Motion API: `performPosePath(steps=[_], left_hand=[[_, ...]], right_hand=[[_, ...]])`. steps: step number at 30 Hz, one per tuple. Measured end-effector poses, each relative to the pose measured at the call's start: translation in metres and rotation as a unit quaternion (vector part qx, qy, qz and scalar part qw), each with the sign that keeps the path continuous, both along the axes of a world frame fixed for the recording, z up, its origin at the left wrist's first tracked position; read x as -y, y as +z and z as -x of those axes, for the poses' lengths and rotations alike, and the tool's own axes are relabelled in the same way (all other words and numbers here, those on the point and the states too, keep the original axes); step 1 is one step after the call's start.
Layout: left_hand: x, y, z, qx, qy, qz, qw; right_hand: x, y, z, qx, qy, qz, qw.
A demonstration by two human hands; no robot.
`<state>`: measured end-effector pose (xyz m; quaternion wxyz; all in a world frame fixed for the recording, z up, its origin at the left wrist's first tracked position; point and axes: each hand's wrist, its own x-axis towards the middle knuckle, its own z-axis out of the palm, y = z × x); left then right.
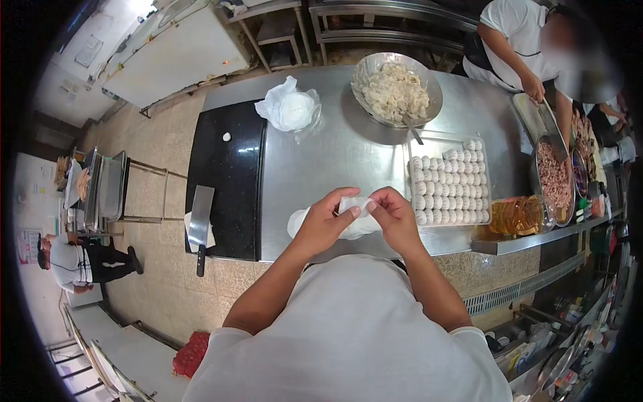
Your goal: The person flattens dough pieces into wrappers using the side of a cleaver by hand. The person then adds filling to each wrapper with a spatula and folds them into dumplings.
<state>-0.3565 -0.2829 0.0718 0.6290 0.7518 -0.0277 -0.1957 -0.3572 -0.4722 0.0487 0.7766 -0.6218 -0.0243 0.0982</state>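
Between my left hand (326, 219) and my right hand (395, 216) is a thin white dough wrapper (352, 203), its edges pinched by the fingers and thumbs of both. Whether filling lies inside it I cannot tell. Below my hands, more white dough rounds (300, 220) lie on the steel table, partly covered by my fingers. Just right of my right hand, a clear tray (487, 218) holds rows of pleated white dumplings (449, 184). Beyond the hands stands a metal bowl (434, 100) of pale filling (395, 90), a utensil handle (413, 130) leaning out of it.
A cleaver (199, 218) lies on the black board (228, 174) near a small dough piece (226, 137). Dough in a plastic bag (289, 107) sits at the back. An oil bottle (516, 216) lies at right. A co-worker (512, 40) handles chopped meat (554, 177); another person (77, 262) stands left.
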Motion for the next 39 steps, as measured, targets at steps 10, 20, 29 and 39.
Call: performPosePath(steps=[10, 20, 29, 39], left_hand=[[0.005, -0.009, 0.006, -0.064, -0.028, 0.141, 0.987], [0.011, -0.040, -0.021, -0.128, 0.006, 0.225, 0.966], [0.029, -0.073, -0.061, -0.224, 0.171, 0.356, 0.891], [0.027, -0.072, -0.114, -0.286, 0.113, 0.320, 0.896]], right_hand=[[0.018, 0.008, -0.004, -0.139, -0.007, -0.055, 0.989], [0.027, 0.003, -0.020, -0.167, -0.070, -0.116, 0.976], [0.023, 0.014, -0.073, -0.007, -0.024, 0.145, 0.989], [0.058, 0.020, -0.186, 0.168, 0.060, 0.722, 0.668]])
